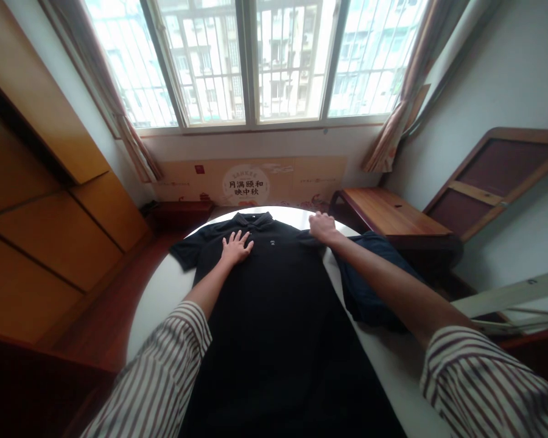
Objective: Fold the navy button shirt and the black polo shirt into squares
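Observation:
A black polo shirt (pixel 265 316) lies spread front side up, its collar at the far end and a small light logo on the chest. My left hand (pixel 236 247) rests flat on the upper chest just below the collar, fingers spread. At the shirt's right shoulder, my right hand (pixel 322 227) is closed on the short sleeve, with the fingertips hidden from me. The opposite sleeve fans out to the left over the table edge. Under the shirt is a round white table (pixel 158 310).
Dark blue folded cloth (pixel 369 286) sits at the table's right side. Beyond it stands a wooden bench (pixel 393 210). Wooden cabinets (pixel 41 225) line the left, and a barred window (pixel 251 61) is ahead. A framed panel (pixel 493 176) leans on the right wall.

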Available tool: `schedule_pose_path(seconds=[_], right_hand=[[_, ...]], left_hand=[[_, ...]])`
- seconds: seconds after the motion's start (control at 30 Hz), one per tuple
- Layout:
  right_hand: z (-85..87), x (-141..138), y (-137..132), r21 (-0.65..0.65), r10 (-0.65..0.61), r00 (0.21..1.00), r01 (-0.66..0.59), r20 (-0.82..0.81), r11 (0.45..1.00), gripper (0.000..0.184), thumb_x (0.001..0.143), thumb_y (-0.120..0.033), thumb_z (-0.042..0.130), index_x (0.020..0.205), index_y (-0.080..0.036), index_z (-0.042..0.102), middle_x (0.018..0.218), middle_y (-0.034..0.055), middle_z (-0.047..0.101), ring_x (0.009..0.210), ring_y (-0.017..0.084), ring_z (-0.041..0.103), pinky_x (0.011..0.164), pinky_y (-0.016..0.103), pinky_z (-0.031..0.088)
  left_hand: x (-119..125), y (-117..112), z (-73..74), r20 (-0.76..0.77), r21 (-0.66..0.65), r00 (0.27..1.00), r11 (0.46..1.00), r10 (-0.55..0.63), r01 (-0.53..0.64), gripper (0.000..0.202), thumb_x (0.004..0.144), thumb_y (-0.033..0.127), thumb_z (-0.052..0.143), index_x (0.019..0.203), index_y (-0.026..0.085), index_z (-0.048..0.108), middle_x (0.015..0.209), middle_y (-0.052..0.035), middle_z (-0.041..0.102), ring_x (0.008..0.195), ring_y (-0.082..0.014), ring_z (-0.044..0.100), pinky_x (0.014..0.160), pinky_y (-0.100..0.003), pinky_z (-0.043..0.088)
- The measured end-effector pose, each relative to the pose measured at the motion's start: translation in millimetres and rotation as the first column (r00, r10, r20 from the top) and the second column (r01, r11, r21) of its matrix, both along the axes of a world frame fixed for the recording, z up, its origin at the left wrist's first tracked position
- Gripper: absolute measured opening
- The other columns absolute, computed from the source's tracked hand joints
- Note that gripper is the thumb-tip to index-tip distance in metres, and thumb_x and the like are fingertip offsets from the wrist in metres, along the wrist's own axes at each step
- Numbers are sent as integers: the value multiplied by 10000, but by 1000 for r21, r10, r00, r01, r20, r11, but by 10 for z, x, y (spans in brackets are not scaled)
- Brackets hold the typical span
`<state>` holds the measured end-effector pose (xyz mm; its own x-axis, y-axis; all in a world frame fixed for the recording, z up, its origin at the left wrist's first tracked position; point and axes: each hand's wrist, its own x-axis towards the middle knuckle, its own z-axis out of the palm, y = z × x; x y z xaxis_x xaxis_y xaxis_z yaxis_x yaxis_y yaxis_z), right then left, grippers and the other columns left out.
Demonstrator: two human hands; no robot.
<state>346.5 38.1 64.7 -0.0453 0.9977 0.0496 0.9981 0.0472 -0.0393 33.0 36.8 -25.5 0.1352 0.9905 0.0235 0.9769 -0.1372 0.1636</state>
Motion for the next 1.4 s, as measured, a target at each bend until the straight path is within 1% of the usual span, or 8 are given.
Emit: schedule_pose_path(seconds=[0.2, 0.43, 0.57, 0.7, 0.83, 1.03, 1.27, 1.4], right_hand=[[-87, -523, 233, -20, 176, 980, -178, -88, 984, 286, 949, -296, 557, 1207, -195, 626, 1283, 114, 596, 1152, 240, 572, 971, 382, 461], [-187, -463, 488, -91, 139, 982, -151, -124, 984, 322, 941, -369, 596, 1186, -161, 607, 1203, 94, 621, 1025, 213, 625, 880, 409, 527], [-259, -482, 418, -20, 165, 980, -168, -108, 986, 327, 945, -299, 560, 1245, -174, 598, 1235, 140, 628, 1117, 255, 603, 916, 349, 483], [-332, -586, 275, 66, 186, 981, -183, -56, 981, 378, 961, -170, 412, 1308, -152, 563, 1267, 208, 601, 1193, 331, 554, 966, 450, 433], [-317, -713, 250, 64, 170, 985, -169, -19, 984, 380, 905, -142, 471, 1247, -47, 606, 1280, 315, 547, 1213, 407, 517, 977, 526, 409], [-372, -1037, 423, -45, 360, 930, -364, -74, 930, 435, 959, -364, 484, 1344, -176, 561, 1440, 140, 500, 1321, 258, 451, 1090, 327, 337], [-732, -1256, 556, -107, 199, 969, -216, -149, 971, 764, 963, -641, 247, 1540, -141, 264, 1618, 173, 135, 1480, 358, 92, 1151, 591, 93], [-695, -1277, 586, -101, 171, 966, -193, -192, 976, 736, 960, -656, 253, 1515, -179, 332, 1611, 150, 191, 1473, 335, 147, 1153, 564, 127]], left_hand=[[6, -42, 37, 3, 4, 1000, 1000, 0, 0, 672, 948, 637, 203, 1539, 322, 261, 1621, -30, 190, 1487, -299, 143, 1167, -593, 103], [16, -56, 26, 6, 30, 1000, 1000, -2, 2, 664, 946, 640, 213, 1531, 333, 277, 1614, -28, 222, 1484, -297, 159, 1165, -592, 131], [20, -52, 16, 15, 32, 1000, 999, -2, 1, 667, 943, 644, 215, 1530, 334, 281, 1615, -30, 218, 1483, -299, 159, 1164, -598, 128], [24, -57, 14, 15, 30, 1000, 1000, 5, -5, 661, 942, 644, 219, 1529, 344, 279, 1615, -23, 218, 1485, -292, 154, 1169, -590, 124], [27, -65, 25, 13, 36, 1000, 999, -1, 1, 666, 946, 643, 212, 1530, 332, 282, 1613, -30, 225, 1481, -306, 163, 1167, -595, 129], [35, -66, 34, 9, 36, 1000, 999, 5, -5, 651, 948, 629, 221, 1529, 341, 280, 1614, -16, 223, 1481, -302, 166, 1169, -591, 125], [43, -63, 18, 1, 43, 1000, 999, 4, -4, 651, 951, 627, 218, 1528, 334, 291, 1611, -28, 231, 1480, -310, 166, 1158, -610, 144], [45, -78, 45, -1, 32, 1000, 999, 13, -13, 653, 946, 631, 222, 1525, 339, 295, 1612, -18, 227, 1481, -302, 164, 1164, -601, 135]])
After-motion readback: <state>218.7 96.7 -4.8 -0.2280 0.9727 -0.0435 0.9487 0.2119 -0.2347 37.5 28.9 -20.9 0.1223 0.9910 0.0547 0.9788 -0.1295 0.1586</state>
